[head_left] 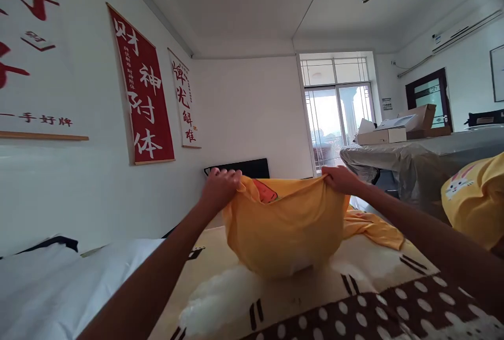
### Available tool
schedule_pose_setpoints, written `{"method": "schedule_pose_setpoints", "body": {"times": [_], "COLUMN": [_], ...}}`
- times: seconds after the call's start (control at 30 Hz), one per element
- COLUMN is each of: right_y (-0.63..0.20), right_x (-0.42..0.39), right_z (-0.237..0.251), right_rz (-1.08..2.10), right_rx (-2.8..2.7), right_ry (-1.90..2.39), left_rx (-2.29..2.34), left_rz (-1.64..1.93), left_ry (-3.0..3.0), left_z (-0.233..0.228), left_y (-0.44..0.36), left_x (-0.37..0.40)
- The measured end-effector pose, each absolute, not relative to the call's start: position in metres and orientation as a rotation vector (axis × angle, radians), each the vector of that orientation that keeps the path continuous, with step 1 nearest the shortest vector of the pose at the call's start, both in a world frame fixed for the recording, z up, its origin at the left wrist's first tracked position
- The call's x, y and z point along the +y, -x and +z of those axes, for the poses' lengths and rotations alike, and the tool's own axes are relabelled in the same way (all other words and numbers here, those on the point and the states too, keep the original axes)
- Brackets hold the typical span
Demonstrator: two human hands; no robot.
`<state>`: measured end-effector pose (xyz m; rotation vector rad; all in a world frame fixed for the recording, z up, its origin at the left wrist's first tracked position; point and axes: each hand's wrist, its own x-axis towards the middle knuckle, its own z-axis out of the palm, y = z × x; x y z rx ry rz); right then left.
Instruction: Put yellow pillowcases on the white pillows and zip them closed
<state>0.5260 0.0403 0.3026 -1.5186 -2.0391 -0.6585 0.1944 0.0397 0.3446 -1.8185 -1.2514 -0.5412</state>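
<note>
At the centre of the frame we hold a yellow cloth cover (285, 230) up by its top edge, its rounded belly sagging down to touch the patterned blanket (378, 303) in the lower half of the picture. Our left hand (219, 185) has its fingers curled shut over a bunched fold at the cover's left corner; our right hand (342, 179) is likewise closed, pinching the rim on the right — between the two the edge hangs in a shallow curve. The fabric looks thin, soft and light, with no stiffness of its own, so it droops wherever it is not gripped; we judge it easy to lift but prone to slide through loose fingers, and best taken at the hem or corners, as now, with a gathered fold rather than a flat pinch. The bulge at the bottom suggests something soft inside, though we cannot tell what. A second yellow piece (372, 227) trails on the blanket to the right, a white pillow (59, 282) lies at lower left, and a red wall scroll (144, 88) hangs at upper left.
</note>
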Motion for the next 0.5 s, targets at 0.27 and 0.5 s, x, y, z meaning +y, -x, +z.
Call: {"method": "schedule_pose_setpoints", "body": {"times": [0.27, 0.5], "right_y": [-0.533, -0.517], "right_x": [0.023, 0.060], "right_z": [0.425, 0.355], "right_rz": [-0.952, -0.863], "right_rx": [-1.710, -2.072], "right_ry": [1.044, 1.147], "left_rx": [-1.391, -1.561], "left_rz": [-1.004, -0.537], "left_ry": [1.466, 1.557], "left_z": [0.478, 0.408], "left_y": [-0.185, -0.159], "left_x": [0.001, 0.040]}}
